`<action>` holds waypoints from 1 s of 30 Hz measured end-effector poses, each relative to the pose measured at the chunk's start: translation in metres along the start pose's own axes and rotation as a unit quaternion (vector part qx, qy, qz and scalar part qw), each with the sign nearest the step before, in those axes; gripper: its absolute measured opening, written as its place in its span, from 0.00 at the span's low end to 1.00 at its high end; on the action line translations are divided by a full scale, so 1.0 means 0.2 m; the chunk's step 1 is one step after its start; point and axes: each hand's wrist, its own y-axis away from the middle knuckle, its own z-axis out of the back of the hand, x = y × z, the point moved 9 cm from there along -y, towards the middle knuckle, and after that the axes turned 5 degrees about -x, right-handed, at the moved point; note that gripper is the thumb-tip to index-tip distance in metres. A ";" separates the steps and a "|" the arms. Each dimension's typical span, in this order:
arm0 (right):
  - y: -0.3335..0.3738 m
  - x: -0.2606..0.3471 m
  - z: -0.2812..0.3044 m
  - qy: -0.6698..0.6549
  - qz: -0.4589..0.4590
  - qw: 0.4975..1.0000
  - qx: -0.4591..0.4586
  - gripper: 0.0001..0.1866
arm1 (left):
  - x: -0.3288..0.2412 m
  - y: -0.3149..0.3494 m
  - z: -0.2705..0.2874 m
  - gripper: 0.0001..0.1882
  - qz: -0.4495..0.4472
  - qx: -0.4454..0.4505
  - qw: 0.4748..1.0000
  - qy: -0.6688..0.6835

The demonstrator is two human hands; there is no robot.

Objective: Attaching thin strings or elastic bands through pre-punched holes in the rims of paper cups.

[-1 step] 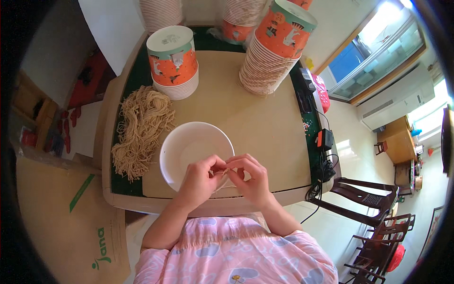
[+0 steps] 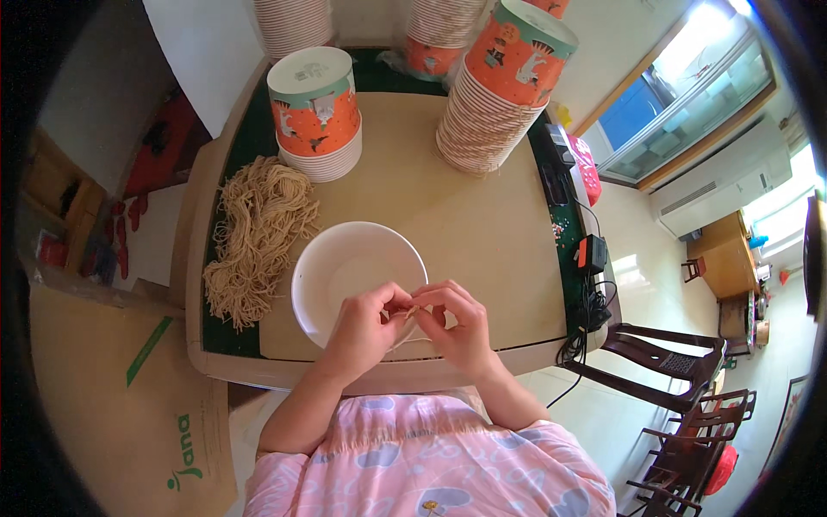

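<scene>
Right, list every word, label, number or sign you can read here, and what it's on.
Cardboard box: large green lettering, legible, but I don't copy printed words.
Green strip on it: too small to read.
Pink garment: pale lettering, broken by folds.
Left upturned orange tub: faint base print, unreadable.
Open white tub: none visible inside.

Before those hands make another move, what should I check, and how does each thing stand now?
1. Left hand and right hand pinching the tan cord: ok.
2. White tub upright, mouth up: ok.
3. Cord bundle on the table, left of the tub: ok.
4. Black cables away from both hands, at the table's right edge: ok.
5. Whether the pinched cord is knotted: cannot tell; too small and partly covered.
</scene>
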 end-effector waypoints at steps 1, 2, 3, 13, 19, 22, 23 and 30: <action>0.00 0.00 0.00 0.000 0.000 1.000 0.001 0.06 | 0.00 0.00 0.00 0.05 0.000 -0.001 1.000 0.000; 0.01 -0.03 0.01 0.018 -0.013 1.000 0.003 0.07 | -0.01 0.00 0.00 0.05 -0.001 0.001 1.000 -0.003; 0.01 -0.05 0.02 0.036 -0.027 0.999 0.005 0.07 | -0.01 0.00 0.00 0.05 -0.002 0.002 1.000 -0.006; 0.04 -0.06 0.02 0.030 -0.017 0.999 -0.018 0.06 | -0.03 0.02 0.03 0.04 -0.009 -0.017 1.000 -0.013; 0.05 -0.06 0.03 0.045 -0.062 0.997 -0.023 0.06 | -0.03 0.04 0.07 0.05 -0.026 -0.054 0.998 0.000; 0.06 -0.06 0.02 0.062 -0.038 0.997 -0.010 0.06 | -0.03 0.04 0.08 0.05 -0.029 -0.065 0.997 0.016; 0.06 -0.05 0.02 0.059 -0.033 0.998 -0.015 0.06 | -0.04 0.04 0.08 0.05 -0.023 -0.068 0.997 0.038; 0.05 -0.04 0.02 0.061 -0.023 0.998 -0.016 0.05 | 0.02 0.02 0.02 0.06 0.001 -0.032 0.995 0.092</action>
